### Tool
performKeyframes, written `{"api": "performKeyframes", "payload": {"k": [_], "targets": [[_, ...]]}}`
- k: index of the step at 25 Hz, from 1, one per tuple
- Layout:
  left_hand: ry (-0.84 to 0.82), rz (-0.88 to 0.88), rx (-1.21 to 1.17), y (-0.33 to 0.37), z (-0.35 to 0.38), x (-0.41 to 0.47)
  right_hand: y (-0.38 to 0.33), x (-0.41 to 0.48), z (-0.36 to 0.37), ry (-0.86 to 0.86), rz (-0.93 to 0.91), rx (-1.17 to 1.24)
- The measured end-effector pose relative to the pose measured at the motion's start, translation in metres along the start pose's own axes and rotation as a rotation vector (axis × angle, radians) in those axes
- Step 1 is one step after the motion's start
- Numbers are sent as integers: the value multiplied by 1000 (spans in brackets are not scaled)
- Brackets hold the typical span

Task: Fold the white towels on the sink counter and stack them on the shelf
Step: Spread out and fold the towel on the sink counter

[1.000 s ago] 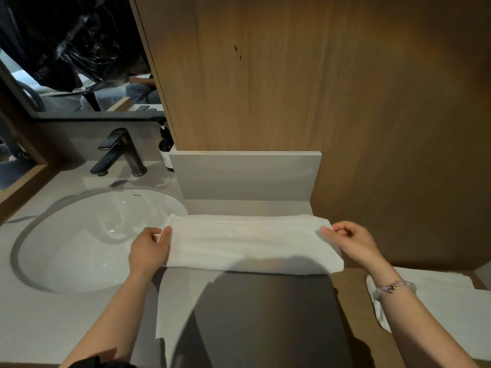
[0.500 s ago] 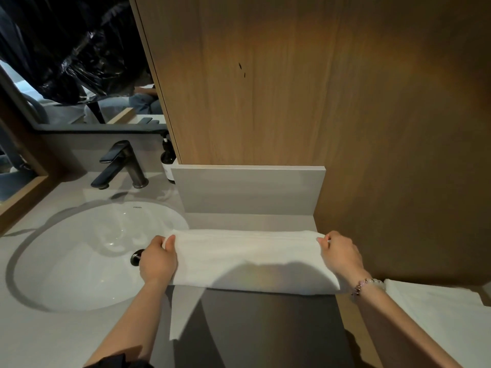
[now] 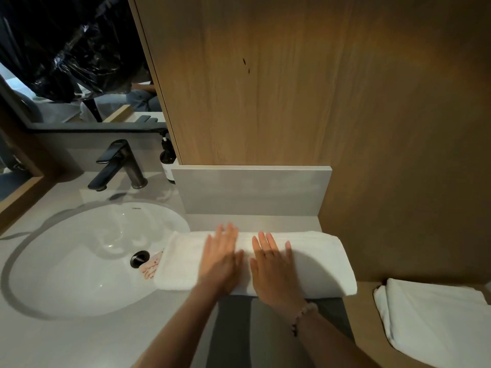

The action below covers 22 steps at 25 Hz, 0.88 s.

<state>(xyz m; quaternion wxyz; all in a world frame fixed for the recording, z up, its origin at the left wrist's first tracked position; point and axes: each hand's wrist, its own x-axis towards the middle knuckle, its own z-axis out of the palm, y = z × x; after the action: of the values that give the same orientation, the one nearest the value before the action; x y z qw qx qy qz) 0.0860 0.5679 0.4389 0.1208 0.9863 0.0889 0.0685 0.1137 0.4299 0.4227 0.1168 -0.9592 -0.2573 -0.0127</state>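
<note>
Towel [image 3: 318,264] lies folded into a long band just right of the sink [image 3: 66,261], its left end overhanging the basin rim. Both hands lie flat on its middle, side by side: left hand [image 3: 221,261] blurred, right hand [image 3: 271,264] sharp. Fingers are straight and slightly apart, gripping nothing. Step, as judged: pressing the fold flat. The next move probably calls for pinching one end and folding it across, then carrying the towel to the shelf [image 3: 364,328] farther right of the sink, where a folded towel [image 3: 435,317] already lies.

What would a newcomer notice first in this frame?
The left hand and right hand lie flat, fingers straight, on a long folded white towel on the counter, its left end overhanging the white sink basin. Another folded towel sits at lower right on a wooden surface; a dark faucet stands behind the basin.
</note>
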Motion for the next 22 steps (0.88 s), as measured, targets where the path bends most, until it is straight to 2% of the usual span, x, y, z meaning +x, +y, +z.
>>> {"api": "performKeyframes", "payload": {"k": [3, 6, 9, 12, 20, 22], "targets": [[-149, 41, 49, 2, 16, 3, 5, 12, 4, -100, 10, -32], [-160, 29, 54, -14, 17, 8, 16, 16, -2, -155, 13, -38], [-175, -37, 53, -34, 11, 9, 43, 18, -10, -105, 10, -44], [-189, -122, 91, -41, 5, 9, 77, 14, -18, -30, 124, -48], [-233, -423, 59, -69, -9, 1, 81, 22, -35, -207, 238, -26], [-141, -501, -71, -59, -19, -1, 75, 42, -45, -281, 228, -26]]}}
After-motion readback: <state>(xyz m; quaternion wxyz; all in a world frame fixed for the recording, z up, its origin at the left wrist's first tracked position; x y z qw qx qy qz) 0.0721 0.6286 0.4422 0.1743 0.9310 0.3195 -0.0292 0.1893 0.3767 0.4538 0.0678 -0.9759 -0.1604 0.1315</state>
